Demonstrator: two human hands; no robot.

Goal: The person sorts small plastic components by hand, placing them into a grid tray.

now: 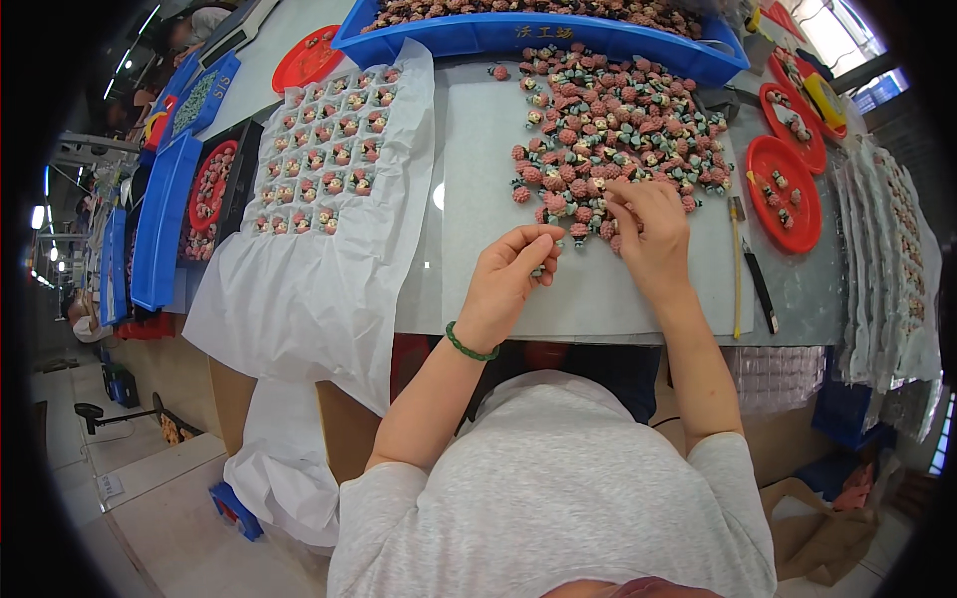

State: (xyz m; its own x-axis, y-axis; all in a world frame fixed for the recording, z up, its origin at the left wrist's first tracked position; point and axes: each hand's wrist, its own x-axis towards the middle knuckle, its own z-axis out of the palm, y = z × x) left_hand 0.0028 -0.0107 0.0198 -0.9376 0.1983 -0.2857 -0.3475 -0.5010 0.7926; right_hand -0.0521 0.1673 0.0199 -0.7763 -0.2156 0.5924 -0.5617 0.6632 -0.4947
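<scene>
My left hand [506, 277], with a green bead bracelet [469, 345] on the wrist, is closed around a small figurine [539, 270]; only a dark green bit shows between the fingers. Just to its right, my right hand [653, 239] reaches into the near edge of a pile of small pink-and-green figurines [618, 125]. Its thumb and fingers are bent together at the pile; whether they grip one of the figurines is hidden. The pile lies on a white sheet [478, 149] on the table.
To the left, a compartment tray of figurines [351, 204] rests on white paper [299, 294]. Behind the pile stands a blue bin [459, 36]. At right are a red plate [797, 237], a thin yellow stick [738, 284], a black-handled tool [759, 284] and stacked filled trays [867, 269].
</scene>
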